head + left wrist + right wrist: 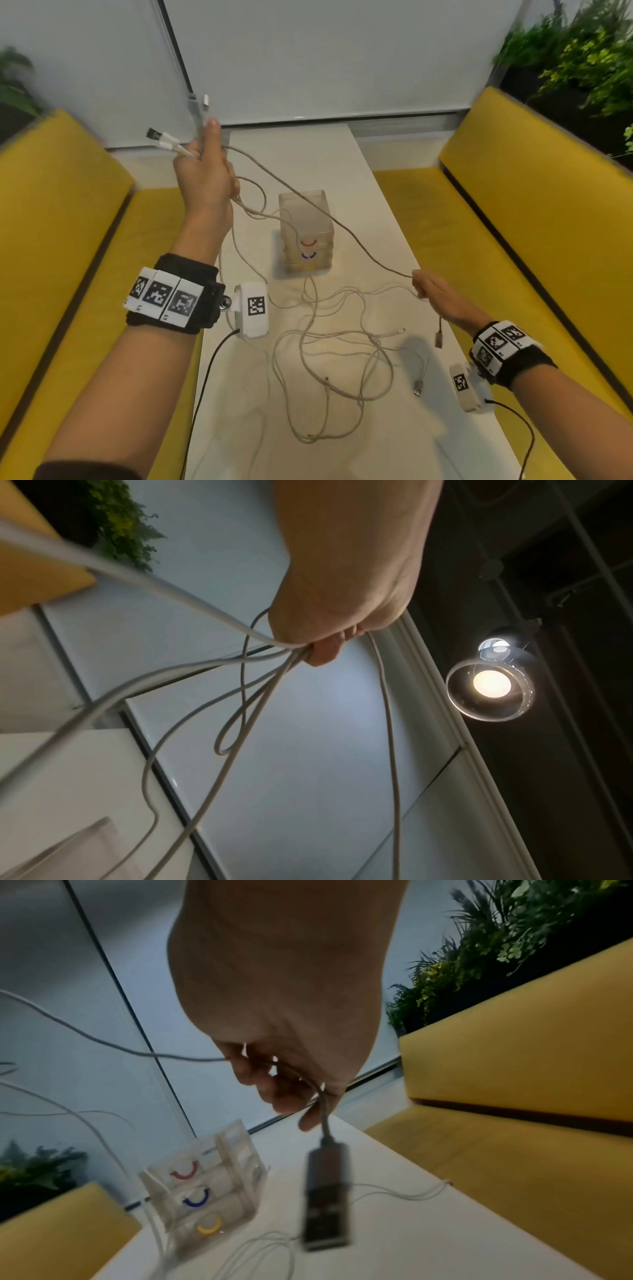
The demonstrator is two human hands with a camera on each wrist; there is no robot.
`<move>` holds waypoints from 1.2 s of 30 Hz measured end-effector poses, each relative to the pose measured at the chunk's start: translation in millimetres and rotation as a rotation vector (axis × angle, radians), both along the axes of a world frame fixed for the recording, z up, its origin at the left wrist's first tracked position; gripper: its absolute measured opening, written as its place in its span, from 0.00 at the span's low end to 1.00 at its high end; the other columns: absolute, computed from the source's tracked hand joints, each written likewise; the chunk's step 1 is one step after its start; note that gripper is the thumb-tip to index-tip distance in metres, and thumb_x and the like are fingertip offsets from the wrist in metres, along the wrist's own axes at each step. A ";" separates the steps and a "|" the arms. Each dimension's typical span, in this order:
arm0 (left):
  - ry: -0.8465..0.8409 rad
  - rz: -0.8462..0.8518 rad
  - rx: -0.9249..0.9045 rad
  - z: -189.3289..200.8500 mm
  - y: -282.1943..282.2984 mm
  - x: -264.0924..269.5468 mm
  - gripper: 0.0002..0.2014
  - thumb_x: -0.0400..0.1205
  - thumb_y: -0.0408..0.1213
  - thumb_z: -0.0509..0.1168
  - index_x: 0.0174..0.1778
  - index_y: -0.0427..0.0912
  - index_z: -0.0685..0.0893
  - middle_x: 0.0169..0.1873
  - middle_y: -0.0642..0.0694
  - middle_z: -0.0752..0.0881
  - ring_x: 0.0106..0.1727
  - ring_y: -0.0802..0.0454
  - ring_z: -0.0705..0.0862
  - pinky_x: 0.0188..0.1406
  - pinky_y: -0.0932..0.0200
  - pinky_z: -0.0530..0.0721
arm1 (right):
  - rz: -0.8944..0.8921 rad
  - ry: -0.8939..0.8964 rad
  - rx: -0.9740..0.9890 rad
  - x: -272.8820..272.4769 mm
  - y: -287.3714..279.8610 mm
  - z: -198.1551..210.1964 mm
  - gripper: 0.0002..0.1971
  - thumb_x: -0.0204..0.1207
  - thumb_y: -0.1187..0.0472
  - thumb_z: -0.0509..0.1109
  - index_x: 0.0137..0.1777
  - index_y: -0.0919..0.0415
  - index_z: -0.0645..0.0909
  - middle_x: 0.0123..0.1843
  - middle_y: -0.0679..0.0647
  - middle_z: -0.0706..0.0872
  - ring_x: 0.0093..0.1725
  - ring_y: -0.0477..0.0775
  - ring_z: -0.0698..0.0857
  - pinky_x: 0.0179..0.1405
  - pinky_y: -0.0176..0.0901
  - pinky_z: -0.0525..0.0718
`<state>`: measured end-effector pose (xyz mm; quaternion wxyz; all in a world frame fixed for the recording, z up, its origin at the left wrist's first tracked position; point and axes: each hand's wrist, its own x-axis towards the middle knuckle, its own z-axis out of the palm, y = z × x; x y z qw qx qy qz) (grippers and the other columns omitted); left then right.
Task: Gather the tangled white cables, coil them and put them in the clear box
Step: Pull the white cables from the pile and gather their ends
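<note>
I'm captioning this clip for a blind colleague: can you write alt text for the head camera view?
Seen from above, a raised left hand grips several white cable ends while the right hand pinches one grey-white cable stretched taut between them. More cables lie tangled on a long white table beside a clear plastic drawer box, between yellow benches.

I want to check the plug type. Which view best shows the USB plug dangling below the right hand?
The right wrist view: the USB plug hangs large just below the right hand, though blurred. The head view shows it small past the table edge. The left wrist view misses it.
</note>
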<state>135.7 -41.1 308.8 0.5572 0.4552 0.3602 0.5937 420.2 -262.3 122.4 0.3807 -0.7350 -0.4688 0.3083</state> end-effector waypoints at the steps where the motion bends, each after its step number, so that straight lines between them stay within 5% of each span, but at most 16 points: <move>1: 0.056 -0.046 -0.018 -4.4 -0.2 3.4 0.15 0.86 0.49 0.65 0.35 0.47 0.78 0.22 0.51 0.68 0.20 0.56 0.63 0.17 0.60 0.61 | -0.022 -0.087 -0.004 6.7 4.1 -4.6 0.24 0.84 0.40 0.51 0.36 0.58 0.71 0.34 0.53 0.73 0.37 0.52 0.71 0.39 0.47 0.68; 5: 0.342 -0.247 -0.028 -29.7 -1.1 23.9 0.20 0.88 0.52 0.60 0.37 0.44 0.84 0.20 0.52 0.65 0.18 0.57 0.62 0.17 0.64 0.62 | -0.336 -0.396 -0.034 26.5 24.8 -9.1 0.14 0.86 0.49 0.61 0.53 0.55 0.85 0.57 0.60 0.80 0.62 0.61 0.72 0.52 0.45 0.64; 8: 0.493 -0.458 -0.013 -44.8 -6.1 34.4 0.18 0.91 0.49 0.54 0.55 0.42 0.87 0.17 0.57 0.65 0.17 0.60 0.62 0.19 0.64 0.63 | -0.439 -0.408 0.004 17.0 27.1 -2.0 0.09 0.84 0.55 0.66 0.58 0.58 0.80 0.60 0.60 0.79 0.59 0.60 0.78 0.57 0.52 0.78; 11: 0.565 -0.616 0.032 -52.9 -11.2 34.8 0.18 0.92 0.46 0.52 0.64 0.42 0.83 0.22 0.52 0.65 0.21 0.58 0.62 0.20 0.63 0.64 | -0.035 -0.258 -0.228 -9.3 3.2 -14.0 0.02 0.83 0.59 0.67 0.49 0.51 0.78 0.49 0.53 0.85 0.46 0.55 0.84 0.38 0.38 0.80; 13: 0.558 -0.645 0.060 -54.0 -12.5 31.9 0.18 0.92 0.46 0.52 0.52 0.40 0.83 0.23 0.52 0.65 0.22 0.57 0.62 0.21 0.64 0.64 | 0.353 -0.366 -0.541 -23.2 -21.2 -40.1 0.08 0.80 0.60 0.71 0.45 0.44 0.77 0.50 0.49 0.83 0.49 0.52 0.82 0.42 0.34 0.76; 15: 0.488 -0.630 0.045 -51.2 -12.5 28.7 0.18 0.92 0.46 0.53 0.38 0.44 0.76 0.21 0.55 0.66 0.21 0.58 0.62 0.22 0.62 0.64 | 0.565 -0.472 -0.737 -36.0 -48.1 -69.9 0.13 0.74 0.63 0.76 0.52 0.44 0.80 0.54 0.47 0.77 0.52 0.49 0.78 0.48 0.33 0.74; 18: 0.387 -0.594 0.005 -43.8 -11.6 25.7 0.18 0.91 0.46 0.56 0.34 0.47 0.68 0.21 0.53 0.65 0.21 0.57 0.61 0.21 0.62 0.63 | 0.674 -0.610 -0.791 -42.1 -77.4 -100.9 0.19 0.75 0.70 0.73 0.62 0.50 0.82 0.59 0.50 0.74 0.56 0.52 0.77 0.51 0.36 0.76; 21: 0.323 -0.575 -0.007 -39.0 -12.6 23.5 0.17 0.90 0.44 0.58 0.35 0.48 0.67 0.22 0.52 0.64 0.23 0.56 0.59 0.22 0.62 0.59 | 0.741 -0.719 -0.754 -41.5 -88.2 -106.6 0.13 0.80 0.68 0.63 0.58 0.54 0.83 0.64 0.56 0.79 0.64 0.59 0.75 0.59 0.45 0.76; 25: 0.215 -0.600 -0.046 -38.2 -16.4 24.4 0.18 0.88 0.38 0.60 0.32 0.48 0.66 0.21 0.52 0.63 0.25 0.53 0.55 0.24 0.59 0.54 | 0.771 -0.785 -0.680 -42.0 -89.4 -104.1 0.15 0.84 0.57 0.58 0.53 0.60 0.86 0.57 0.58 0.87 0.57 0.56 0.79 0.54 0.45 0.73; 30: 0.195 -0.650 -0.034 -38.9 -24.4 30.8 0.21 0.89 0.35 0.57 0.29 0.47 0.62 0.21 0.51 0.61 0.26 0.50 0.58 0.29 0.56 0.63 | 0.472 -0.321 -0.428 -48.7 -66.8 -61.9 0.06 0.86 0.60 0.62 0.54 0.50 0.79 0.46 0.41 0.80 0.48 0.50 0.89 0.43 0.27 0.77; 33: 0.321 -0.736 0.065 -45.3 -35.3 35.7 0.20 0.91 0.44 0.56 0.31 0.47 0.66 0.23 0.51 0.63 0.24 0.51 0.61 0.26 0.58 0.65 | 0.268 0.072 -0.146 -58.8 -41.1 -9.3 0.07 0.87 0.64 0.61 0.61 0.57 0.78 0.49 0.55 0.82 0.33 0.57 0.91 0.33 0.47 0.86; 36: 0.452 -0.785 0.174 -48.4 -51.1 42.9 0.18 0.89 0.51 0.58 0.34 0.48 0.71 0.25 0.53 0.65 0.25 0.53 0.61 0.25 0.57 0.61 | 0.136 0.261 0.203 -74.8 -12.5 56.9 0.09 0.86 0.65 0.64 0.64 0.59 0.78 0.48 0.59 0.80 0.30 0.54 0.82 0.31 0.48 0.83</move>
